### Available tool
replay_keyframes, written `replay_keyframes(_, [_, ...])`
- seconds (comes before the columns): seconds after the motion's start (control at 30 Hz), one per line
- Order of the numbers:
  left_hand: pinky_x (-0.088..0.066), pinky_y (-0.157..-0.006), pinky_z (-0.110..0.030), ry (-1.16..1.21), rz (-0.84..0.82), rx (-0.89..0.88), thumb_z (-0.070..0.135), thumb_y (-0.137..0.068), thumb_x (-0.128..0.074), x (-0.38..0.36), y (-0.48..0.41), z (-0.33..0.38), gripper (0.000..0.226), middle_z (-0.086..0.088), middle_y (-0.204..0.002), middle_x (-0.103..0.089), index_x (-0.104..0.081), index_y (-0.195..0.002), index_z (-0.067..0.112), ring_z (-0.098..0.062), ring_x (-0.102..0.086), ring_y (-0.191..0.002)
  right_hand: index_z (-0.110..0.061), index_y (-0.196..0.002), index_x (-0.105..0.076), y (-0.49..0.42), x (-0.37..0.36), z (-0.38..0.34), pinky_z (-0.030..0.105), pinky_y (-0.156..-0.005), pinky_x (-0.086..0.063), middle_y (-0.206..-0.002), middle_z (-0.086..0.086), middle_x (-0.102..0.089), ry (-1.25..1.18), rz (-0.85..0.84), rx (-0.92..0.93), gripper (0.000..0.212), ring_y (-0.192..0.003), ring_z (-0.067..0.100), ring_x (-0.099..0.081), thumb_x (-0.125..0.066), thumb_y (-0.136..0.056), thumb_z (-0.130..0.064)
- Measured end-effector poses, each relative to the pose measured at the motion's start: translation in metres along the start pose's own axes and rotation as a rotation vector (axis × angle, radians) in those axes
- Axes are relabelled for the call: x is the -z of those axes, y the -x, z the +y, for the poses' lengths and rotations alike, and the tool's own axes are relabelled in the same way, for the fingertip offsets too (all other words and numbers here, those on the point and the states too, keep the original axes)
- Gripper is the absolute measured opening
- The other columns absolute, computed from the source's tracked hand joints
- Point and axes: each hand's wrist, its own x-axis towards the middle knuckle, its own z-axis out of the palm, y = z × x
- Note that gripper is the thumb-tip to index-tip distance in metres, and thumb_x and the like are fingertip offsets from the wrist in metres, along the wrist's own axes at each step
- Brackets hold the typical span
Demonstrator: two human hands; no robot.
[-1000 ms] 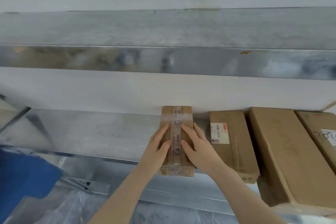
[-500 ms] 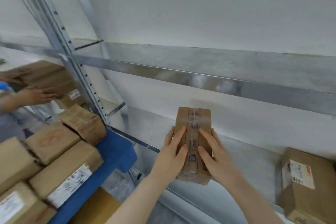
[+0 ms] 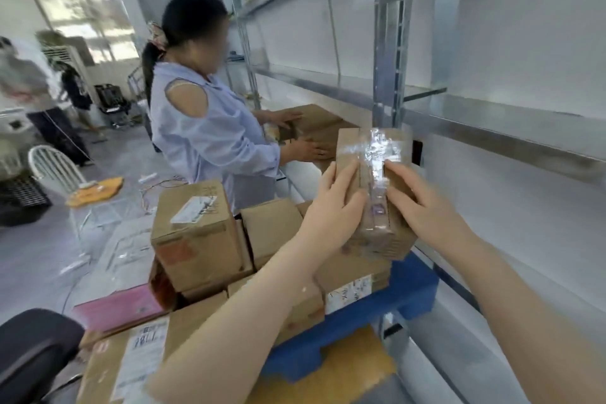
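holding a small cardboard box (image 3: 373,157) up in the air with both hands, above the pile of parcels (image 3: 196,233) on the blue pallet (image 3: 357,315) and just beside the upright post (image 3: 390,59) of the metal shelf (image 3: 492,128). not resting on anything.

gripping with the left hand (image 3: 331,207) at the left long side, fingers (image 3: 341,180) laid over the top face, and with the right hand (image 3: 423,207) at the right long side in the same way. both hands closed around the box, nothing else in them. cannot tell what happens under the box, hidden from this view.

seems light, judging from the hold by finger pressure alone. seems stiff as well: straight edges, no dent under the fingers. wrapped along the middle with glossy clear tape (image 3: 377,220), probably slippery, so better to keep the fingers on the bare cardboard at both sides of the strip and not on top of the strip. better also to take hold near the middle of the long sides, to stop one end from tipping down. cannot tell anything about the content, so no hard squeeze and no dropping.

to the left, another person (image 3: 203,134) with hands on a larger box (image 3: 314,121) at the next part of the shelf. near, but not touching.
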Motion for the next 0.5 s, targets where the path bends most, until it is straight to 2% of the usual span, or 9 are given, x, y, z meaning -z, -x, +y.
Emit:
replay_keyframes(0.07, [-0.016,-0.109,-0.026,-0.025,0.018,0.042,0.040,-0.094,-0.038,0.033,-0.008,-0.021,0.055,0.014,-0.158,-0.006,-0.020,-0.146,0.043,-0.008,-0.010,-0.143,-0.047,-0.138,-0.037,-0.025,-0.030,-0.011,0.025,-0.101,-0.034,-0.137,-0.021,-0.039,-0.020,-0.040,0.022,0.045,-0.123,0.001,-0.040,-0.047,-0.096,-0.033])
replay_keyframes(0.13, [-0.018,-0.110,-0.028,-0.038,0.032,0.107,0.040,-0.094,-0.037,0.060,-0.014,-0.045,0.056,0.015,-0.157,-0.004,-0.018,-0.146,0.042,-0.009,-0.011,-0.143,-0.045,-0.139,-0.038,-0.047,-0.062,-0.018,0.026,-0.106,-0.029,-0.139,-0.024,-0.036,-0.056,-0.097,0.014,0.045,-0.128,0.001,-0.035,-0.048,-0.096,-0.034])
replay_keyframes(0.23, [-0.026,-0.099,-0.019,-0.067,0.062,0.176,0.039,-0.092,-0.037,0.087,-0.015,-0.083,0.058,0.015,-0.155,-0.007,-0.015,-0.146,0.044,-0.009,-0.027,-0.131,-0.041,-0.138,-0.040,-0.076,-0.111,-0.018,0.019,-0.101,-0.027,-0.137,-0.022,-0.039,-0.060,-0.192,0.020,0.045,-0.122,-0.004,-0.034,-0.048,-0.096,-0.032])
replay_keyframes(0.3, [-0.025,-0.091,-0.016,-0.113,0.055,0.202,0.037,-0.092,-0.037,0.095,-0.012,-0.107,0.059,0.013,-0.155,-0.005,-0.013,-0.145,0.045,-0.006,-0.029,-0.122,-0.041,-0.137,-0.043,-0.091,-0.142,-0.009,0.013,-0.096,-0.024,-0.133,-0.025,-0.039,-0.091,-0.244,-0.013,0.045,-0.119,-0.007,-0.033,-0.048,-0.095,-0.027])
replay_keyframes(0.4, [-0.021,-0.102,-0.029,-0.196,0.004,0.252,0.033,-0.095,-0.036,0.096,-0.010,-0.137,0.060,0.003,-0.158,0.003,-0.010,-0.148,0.039,-0.016,-0.014,-0.141,-0.046,-0.132,-0.044,-0.106,-0.180,0.014,0.018,-0.097,-0.027,-0.129,-0.028,-0.041,-0.123,-0.318,-0.080,0.045,-0.121,-0.004,-0.037,-0.048,-0.092,-0.027])
replay_keyframes(0.5, [-0.022,-0.112,-0.043,-0.303,-0.035,0.382,0.027,-0.098,-0.038,0.092,-0.017,-0.155,0.057,-0.005,-0.159,0.005,-0.015,-0.150,0.024,-0.034,-0.012,-0.144,-0.051,-0.128,-0.044,-0.118,-0.205,0.037,0.020,-0.097,-0.028,-0.132,-0.026,-0.042,-0.114,-0.362,-0.110,0.044,-0.122,-0.003,-0.037,-0.048,-0.090,-0.028])
